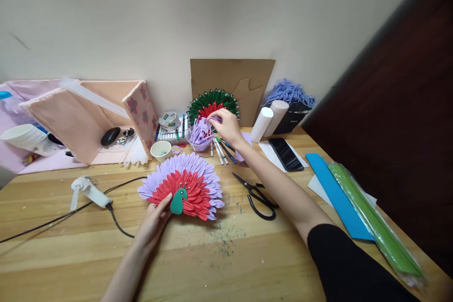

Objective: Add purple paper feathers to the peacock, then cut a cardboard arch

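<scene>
While the left hand (157,214) steadies a peacock craft (194,189) low over the near middle of the table (184,264), the right hand (226,126) reaches out above a small bowl (200,142) heaped with lavender strips (201,131). The left grip is clamped on the craft's lower left edge, thumb on the front beside the green head (179,201) and the other fingers mostly hidden behind. Layered red petals surround that head, and a wide fringe of lavender ones fans out beyond them. The right grip is closed, thumb and fingertips together on a lavender strip (214,118) just over the heap.

Behind the bowl, a green-and-red fan (213,96) stands in front of a brown cardboard panel (226,73). Several markers (220,152) lie just right of the bowl, and a white paper cup (161,151) with small bits inside sits to its left. Black-handled scissors (262,202) rest on the table right of the peacock craft, blades pointing away to the upper left, handles near the right forearm. A white glue gun (92,193) lies to the left, its black cord trailing across the wood. Farther right are a dark phone (286,154) on white paper, a blue sheet (336,193) and a green roll (375,219) in clear plastic.
</scene>
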The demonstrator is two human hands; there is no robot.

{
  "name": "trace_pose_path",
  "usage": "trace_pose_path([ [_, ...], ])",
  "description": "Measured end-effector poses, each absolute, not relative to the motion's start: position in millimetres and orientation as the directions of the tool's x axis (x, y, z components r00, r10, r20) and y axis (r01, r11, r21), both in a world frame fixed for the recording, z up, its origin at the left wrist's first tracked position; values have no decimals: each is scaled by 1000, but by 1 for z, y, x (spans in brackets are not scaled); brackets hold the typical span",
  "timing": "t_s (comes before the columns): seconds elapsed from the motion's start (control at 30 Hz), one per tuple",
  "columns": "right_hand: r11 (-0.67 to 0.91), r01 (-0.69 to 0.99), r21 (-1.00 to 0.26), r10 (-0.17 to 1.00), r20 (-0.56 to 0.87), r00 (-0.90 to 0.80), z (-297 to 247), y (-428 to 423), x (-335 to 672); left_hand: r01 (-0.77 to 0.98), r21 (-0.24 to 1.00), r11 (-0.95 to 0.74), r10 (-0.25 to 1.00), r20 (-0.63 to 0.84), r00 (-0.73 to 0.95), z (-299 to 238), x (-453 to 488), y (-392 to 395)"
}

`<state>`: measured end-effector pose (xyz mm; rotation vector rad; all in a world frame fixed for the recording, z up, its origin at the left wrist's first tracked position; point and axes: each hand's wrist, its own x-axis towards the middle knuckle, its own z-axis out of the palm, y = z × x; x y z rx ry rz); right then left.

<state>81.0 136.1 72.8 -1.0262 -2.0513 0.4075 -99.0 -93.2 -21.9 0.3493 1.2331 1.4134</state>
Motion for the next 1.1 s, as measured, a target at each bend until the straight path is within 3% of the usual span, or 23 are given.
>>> trace_pose_path([
  [0.03,640,594,-487,768,428,-476,68,145,67,-538,814,221,858,-425,-290,-21,-98,-93],
  [0.17,703,576,-417,705,308,-638,52,168,41,-551,803,228,857,-434,-277,-18,-97,-94],
  [0.3,730,552,-403,678,329,-658,60,172,56,-576,781,242,851,-455,-260,-17,-98,-93],
  [0.43,759,513,-401,651,492,-579,78,157,83,-588,782,209,835,-456,-308,-20,-98,-93],
  [0.5,763,461,-453,646,503,-574,77,142,97,-583,782,219,828,-465,-314,-20,-98,-94],
  [0.53,750,446,-489,653,439,-617,73,134,103,-581,783,223,826,-468,-313,-20,-99,-95],
  [0.6,707,472,-527,635,181,-751,59,117,115,-576,786,224,830,-464,-310,-18,-100,-96],
  [0.67,679,535,-503,582,-76,-810,39,101,125,-568,793,219,835,-454,-312,-17,-101,-96],
  [0.7,670,554,-494,573,-132,-809,28,94,129,-562,797,220,837,-450,-310,-16,-102,-96],
  [0.87,637,586,-502,614,-130,-779,-5,74,138,-561,795,230,833,-459,-309,-14,-102,-95],
  [1.0,627,549,-553,573,-150,-805,-12,70,140,-564,793,232,826,-467,-317,-15,-102,-96],
  [1.1,627,543,-559,599,-99,-795,-16,72,136,-531,800,278,834,-475,-279,-14,-101,-98],
])
